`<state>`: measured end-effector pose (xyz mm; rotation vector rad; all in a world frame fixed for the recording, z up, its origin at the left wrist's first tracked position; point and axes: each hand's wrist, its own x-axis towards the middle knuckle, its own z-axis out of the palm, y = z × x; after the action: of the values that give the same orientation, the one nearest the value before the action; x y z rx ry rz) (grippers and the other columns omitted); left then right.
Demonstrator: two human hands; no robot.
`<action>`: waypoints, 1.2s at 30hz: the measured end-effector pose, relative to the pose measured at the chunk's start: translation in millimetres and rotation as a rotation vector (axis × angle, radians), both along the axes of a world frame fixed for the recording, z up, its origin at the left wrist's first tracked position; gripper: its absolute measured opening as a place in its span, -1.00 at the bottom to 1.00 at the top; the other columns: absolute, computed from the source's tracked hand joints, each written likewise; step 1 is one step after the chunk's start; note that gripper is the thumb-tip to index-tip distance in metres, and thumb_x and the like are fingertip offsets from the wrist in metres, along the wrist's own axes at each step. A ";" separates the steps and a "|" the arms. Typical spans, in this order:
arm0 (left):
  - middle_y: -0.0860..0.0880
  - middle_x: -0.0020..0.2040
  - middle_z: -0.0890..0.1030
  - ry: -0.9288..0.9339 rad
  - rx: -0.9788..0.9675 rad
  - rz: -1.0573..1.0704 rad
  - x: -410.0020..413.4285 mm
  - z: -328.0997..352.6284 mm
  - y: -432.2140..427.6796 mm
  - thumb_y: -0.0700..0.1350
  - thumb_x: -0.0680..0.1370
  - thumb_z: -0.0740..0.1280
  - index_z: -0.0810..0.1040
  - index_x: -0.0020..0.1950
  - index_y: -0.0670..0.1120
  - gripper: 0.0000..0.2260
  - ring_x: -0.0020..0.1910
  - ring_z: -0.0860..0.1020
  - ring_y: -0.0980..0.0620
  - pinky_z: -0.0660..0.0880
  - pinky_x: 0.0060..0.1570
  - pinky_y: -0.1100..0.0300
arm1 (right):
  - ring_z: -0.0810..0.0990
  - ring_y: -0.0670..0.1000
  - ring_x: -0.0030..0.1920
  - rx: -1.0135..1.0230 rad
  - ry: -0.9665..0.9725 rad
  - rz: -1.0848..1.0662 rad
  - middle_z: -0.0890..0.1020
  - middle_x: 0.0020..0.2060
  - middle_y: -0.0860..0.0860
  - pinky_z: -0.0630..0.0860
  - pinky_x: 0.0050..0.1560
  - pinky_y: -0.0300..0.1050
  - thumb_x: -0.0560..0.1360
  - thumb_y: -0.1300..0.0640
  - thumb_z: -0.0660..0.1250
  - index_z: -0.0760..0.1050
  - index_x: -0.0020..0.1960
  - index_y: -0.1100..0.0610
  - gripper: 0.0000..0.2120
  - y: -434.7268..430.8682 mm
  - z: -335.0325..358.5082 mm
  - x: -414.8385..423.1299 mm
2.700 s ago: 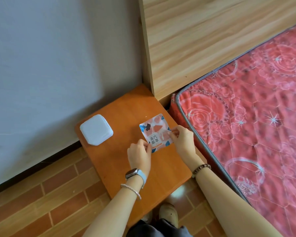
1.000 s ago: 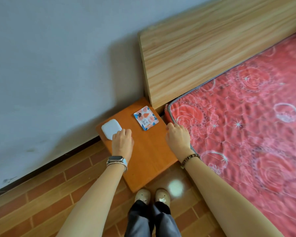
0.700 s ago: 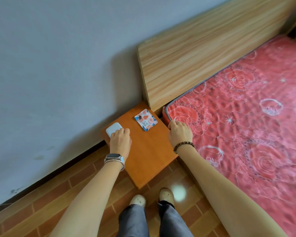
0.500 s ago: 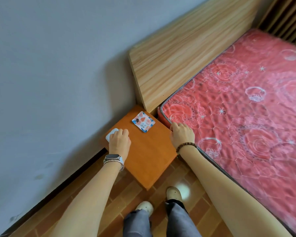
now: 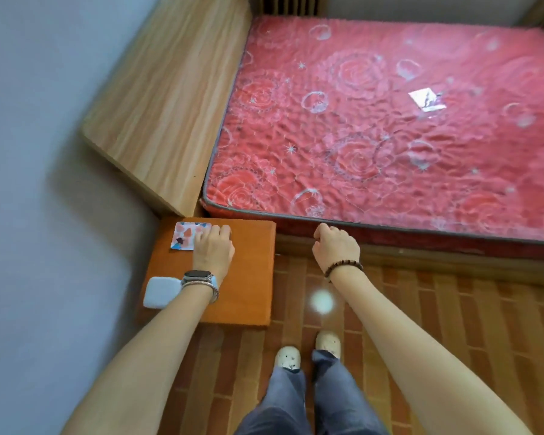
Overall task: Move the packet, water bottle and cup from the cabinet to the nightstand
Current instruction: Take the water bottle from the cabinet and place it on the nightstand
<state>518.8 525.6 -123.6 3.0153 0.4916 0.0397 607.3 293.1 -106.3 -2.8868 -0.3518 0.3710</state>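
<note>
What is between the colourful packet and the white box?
Just the bare orange top of the nightstand, seen in the head view. The packet and the white box lie apart on it.

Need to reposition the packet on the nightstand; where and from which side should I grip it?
Likely the near-left corner of the packet, approached from the person's side: it lies flat, the left hand covers its right part, and the headboard crowds its far edge.

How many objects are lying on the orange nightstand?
2. The patterned packet lies at its far edge, partly covered by the left hand; a white box lies at its near left corner.
</note>
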 end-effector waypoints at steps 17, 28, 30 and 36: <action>-0.09 -0.38 0.55 -0.137 0.059 -0.782 45.5 17.5 -268.5 -0.33 0.20 0.44 0.53 -0.27 -0.15 -0.81 -0.39 0.53 -0.14 0.46 -0.30 0.06 | 0.59 0.09 0.01 -0.046 -0.092 -0.674 0.64 -0.02 0.06 0.56 -0.07 -0.06 0.57 0.10 0.23 0.46 0.13 0.07 -0.84 -255.3 37.5 -150.5; -0.17 -0.20 0.57 -0.047 -0.020 -1.148 -72.0 34.7 -421.1 -0.29 0.40 0.31 0.51 -0.12 -0.20 -0.91 -0.17 0.54 -0.23 0.40 -0.13 -0.05 | 0.60 0.11 0.05 0.001 -0.058 -1.100 0.65 0.01 0.06 0.58 -0.01 -0.01 0.55 0.13 0.25 0.48 0.11 0.08 -0.86 -355.8 39.1 -343.6; -0.17 -0.15 0.57 -0.025 0.001 -1.220 -97.7 37.8 -447.6 -0.30 0.43 0.26 0.49 -0.08 -0.20 -0.90 -0.12 0.53 -0.23 0.39 -0.10 -0.04 | 0.60 0.10 0.04 0.003 -0.079 -1.179 0.65 0.00 0.04 0.58 -0.02 -0.01 0.55 0.16 0.24 0.49 0.08 0.06 -0.87 -370.8 42.4 -382.5; -0.16 -0.03 0.56 -0.017 0.018 -1.488 -178.8 54.0 -540.6 -0.26 0.52 0.18 0.47 0.02 -0.19 -0.87 -0.02 0.50 -0.20 0.37 0.01 -0.01 | 0.62 0.07 -0.01 -0.038 -0.109 -1.467 0.66 -0.01 0.02 0.59 -0.09 -0.03 0.57 0.16 0.24 0.51 0.10 0.05 -0.86 -415.2 57.1 -503.8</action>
<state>340.0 -15.0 -69.6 2.5670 -1.6917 -0.0327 103.5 -122.0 -49.2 -2.3530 1.6290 -0.0671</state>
